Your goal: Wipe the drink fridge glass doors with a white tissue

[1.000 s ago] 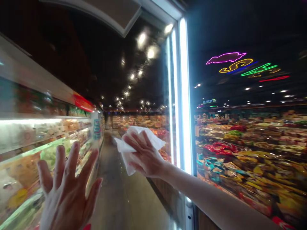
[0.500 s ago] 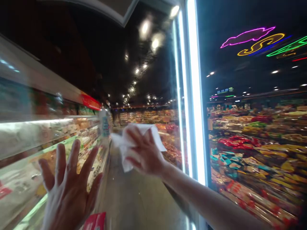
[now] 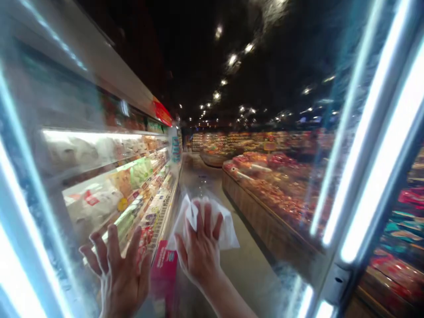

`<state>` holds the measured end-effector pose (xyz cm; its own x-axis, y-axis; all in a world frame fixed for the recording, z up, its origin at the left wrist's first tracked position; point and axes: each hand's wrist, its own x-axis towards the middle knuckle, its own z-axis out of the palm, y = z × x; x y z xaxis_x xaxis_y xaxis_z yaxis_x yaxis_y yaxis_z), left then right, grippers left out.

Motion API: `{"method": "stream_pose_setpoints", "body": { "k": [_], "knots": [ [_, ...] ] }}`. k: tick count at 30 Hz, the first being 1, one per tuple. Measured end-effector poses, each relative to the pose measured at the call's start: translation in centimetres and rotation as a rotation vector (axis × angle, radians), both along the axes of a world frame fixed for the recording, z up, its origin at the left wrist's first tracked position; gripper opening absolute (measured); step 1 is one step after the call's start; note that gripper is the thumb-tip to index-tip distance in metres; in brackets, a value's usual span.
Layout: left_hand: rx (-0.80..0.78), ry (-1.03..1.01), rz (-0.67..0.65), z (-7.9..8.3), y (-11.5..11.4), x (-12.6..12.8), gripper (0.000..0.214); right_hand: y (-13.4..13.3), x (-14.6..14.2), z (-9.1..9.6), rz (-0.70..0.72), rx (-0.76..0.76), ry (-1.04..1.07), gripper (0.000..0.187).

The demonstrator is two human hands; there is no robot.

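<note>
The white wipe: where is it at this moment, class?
In the head view, the white wipe is below the middle of the picture, under the spread right hand, with the left hand to its lower left.

Creased white cloth (image 3: 228, 229) under right hand (image 3: 201, 254)

Forward reach is blocked by a broad transparent glass pane (image 3: 212, 110). Free room is left across it above both hands; between left hand (image 3: 122, 274) and right hand (image 3: 200, 243), only a narrow gap. Sideways passage is bounded right by a grey upright frame (image 3: 371, 154), left by bright white light strips (image 3: 28, 221).
</note>
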<state>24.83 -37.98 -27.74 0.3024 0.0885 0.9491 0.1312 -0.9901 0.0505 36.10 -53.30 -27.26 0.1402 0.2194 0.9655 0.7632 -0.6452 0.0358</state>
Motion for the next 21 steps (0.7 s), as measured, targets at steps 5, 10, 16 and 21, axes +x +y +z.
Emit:
{"method": "stream_pose_setpoints", "body": {
  "k": [5, 10, 16, 21],
  "knots": [
    [-0.032, 0.032, 0.036, -1.8, 2.2, -0.9, 0.092, 2.9, -1.2, 3.5, 0.016, -0.003, 0.018, 0.041],
    [-0.060, 0.075, 0.045, -5.2, 3.5, -2.4, 0.094, 4.1, -3.0, -10.3, 0.070, -0.008, -0.040, 0.023],
    [-0.040, 0.079, 0.031, -7.2, 4.8, -3.7, 0.097, 9.9, -4.7, -3.6, 0.071, -0.011, 0.031, 0.023],
    [-0.080, 0.107, 0.021, -8.4, 5.7, -4.3, 0.099, 9.3, -4.9, -6.6, 0.026, -0.027, 0.001, 0.023]
  ]
}}
